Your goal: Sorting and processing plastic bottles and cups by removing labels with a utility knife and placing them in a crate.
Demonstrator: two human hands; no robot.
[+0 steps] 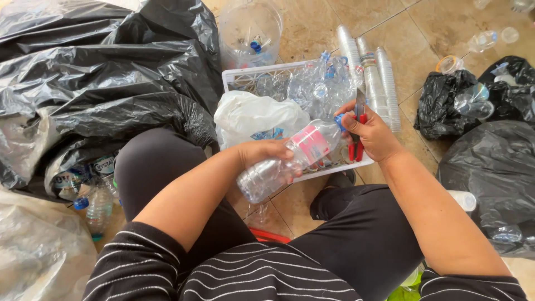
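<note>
Beige tiled floor (312,28) with thin grout lines, evenly lit by soft daylight; large black rubbish bags (100,83) crowd the left, smaller ones (490,161) the right.

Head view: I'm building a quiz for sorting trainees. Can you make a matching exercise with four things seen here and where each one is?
Things:
1 clear plastic bottle
2 red-handled pliers
3 stacked clear cups
4 white plastic bag

Places:
A on the floor beside the white basket
B in the left hand
C at the basket's left end
D in the right hand

Pairs: 1-B, 2-D, 3-A, 4-C
</note>
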